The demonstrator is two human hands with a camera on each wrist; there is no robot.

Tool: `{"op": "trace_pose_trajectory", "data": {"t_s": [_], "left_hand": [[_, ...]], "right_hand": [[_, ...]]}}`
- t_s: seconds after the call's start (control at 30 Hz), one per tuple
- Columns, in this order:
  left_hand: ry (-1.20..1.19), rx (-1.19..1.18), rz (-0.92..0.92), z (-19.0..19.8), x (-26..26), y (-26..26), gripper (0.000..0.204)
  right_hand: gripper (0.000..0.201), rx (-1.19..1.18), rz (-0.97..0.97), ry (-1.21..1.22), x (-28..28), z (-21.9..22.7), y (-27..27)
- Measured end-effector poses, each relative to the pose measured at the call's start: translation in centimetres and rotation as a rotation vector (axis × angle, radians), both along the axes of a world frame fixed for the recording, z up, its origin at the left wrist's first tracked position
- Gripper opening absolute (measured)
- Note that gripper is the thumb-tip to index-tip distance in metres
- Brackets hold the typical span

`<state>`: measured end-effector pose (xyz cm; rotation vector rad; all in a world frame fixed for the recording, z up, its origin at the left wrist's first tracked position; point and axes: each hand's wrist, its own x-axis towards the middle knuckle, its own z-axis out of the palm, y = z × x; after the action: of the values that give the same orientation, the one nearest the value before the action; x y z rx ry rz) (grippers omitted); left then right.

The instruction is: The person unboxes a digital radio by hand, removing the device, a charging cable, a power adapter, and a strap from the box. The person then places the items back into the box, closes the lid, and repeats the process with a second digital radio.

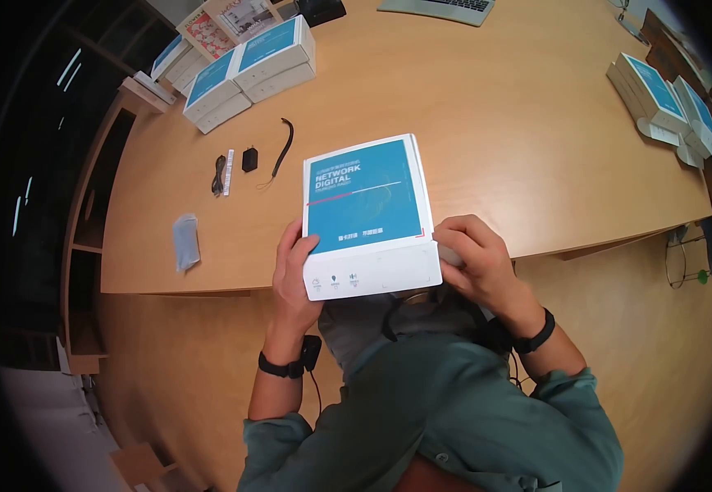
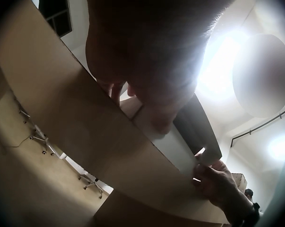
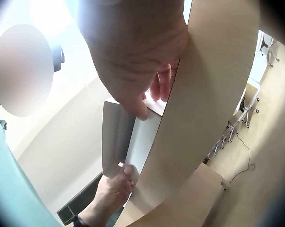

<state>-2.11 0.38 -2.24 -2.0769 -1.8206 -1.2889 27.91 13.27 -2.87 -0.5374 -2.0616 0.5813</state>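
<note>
A white box with a blue printed top stands out over the near edge of the table, its icon-marked end panel facing the person. At its left side my left hand grips it, with the thumb on top. The fingers of my right hand are curled at the near right corner, pinching the box's side edge. In the right wrist view a wide panel juts out from the box's near end like a raised flap, and the left hand holds the far side. The box's inside is hidden.
On the table left of the box lie a coiled cable, a white strip, a black power adapter, a black strap and a bluish pouch. Similar boxes are stacked back left; others lie right. A laptop is behind.
</note>
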Motion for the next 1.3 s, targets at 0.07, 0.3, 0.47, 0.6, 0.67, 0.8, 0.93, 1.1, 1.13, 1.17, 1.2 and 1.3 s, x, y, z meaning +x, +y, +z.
{"op": "trace_pose_trajectory", "data": {"t_s": [0.07, 0.3, 0.47, 0.6, 0.67, 0.8, 0.93, 1.1, 1.13, 1.17, 1.2, 1.3], "left_hand": [[-0.023, -0.023, -0.007, 0.3, -0.2, 0.8, 0.051], [-0.364, -0.134, -0.003, 5.7, -1.0, 2.7, 0.028], [-0.41, -0.214, -0.094, 8.3, -1.0, 3.9, 0.029], [-0.355, -0.367, -0.096, 12.3, -1.6, 4.5, 0.028], [-0.215, -0.373, -0.07, 14.2, -1.5, 4.8, 0.031], [0.272, -0.077, -0.012, 19.2, 0.7, 5.8, 0.042], [0.457, 0.019, -0.316, 21.1, 5.5, 7.6, 0.048], [0.556, -0.015, -0.569, 20.6, 7.0, 10.9, 0.041], [0.56, 0.02, -0.562, 20.6, 7.1, 11.2, 0.036], [0.563, 0.054, -0.553, 20.6, 7.2, 11.5, 0.032], [0.565, 0.052, -0.564, 20.5, 7.3, 11.8, 0.032], [0.575, 0.088, -0.586, 20.4, 7.3, 12.2, 0.029]], "right_hand": [[0.036, -0.022, -0.007, 0.011, 0.0, -0.1, -0.2], [0.05, 0.099, 0.027, 0.05, 0.4, 2.4, 1.3], [0.051, 0.366, -0.046, -0.05, 0.2, 1.0, 3.8], [0.056, 0.261, 0.104, 0.033, 0.7, 4.5, 3.9], [0.063, 0.117, 0.229, 0.105, 0.7, 5.2, 4.4], [0.067, 0.019, 0.226, 0.085, 0.6, 7.3, 4.8], [0.067, -0.026, 0.212, 0.05, 0.1, 8.2, 4.5], [0.066, -0.089, 0.187, 0.082, -0.4, 9.1, 4.0], [0.066, -0.104, 0.183, 0.083, -0.3, 9.3, 3.8], [0.066, -0.12, 0.182, 0.084, -0.2, 9.4, 3.7], [0.066, -0.123, 0.172, 0.088, -0.1, 9.4, 3.7], [0.065, -0.168, 0.168, 0.114, -0.1, 9.5, 3.9]]}}
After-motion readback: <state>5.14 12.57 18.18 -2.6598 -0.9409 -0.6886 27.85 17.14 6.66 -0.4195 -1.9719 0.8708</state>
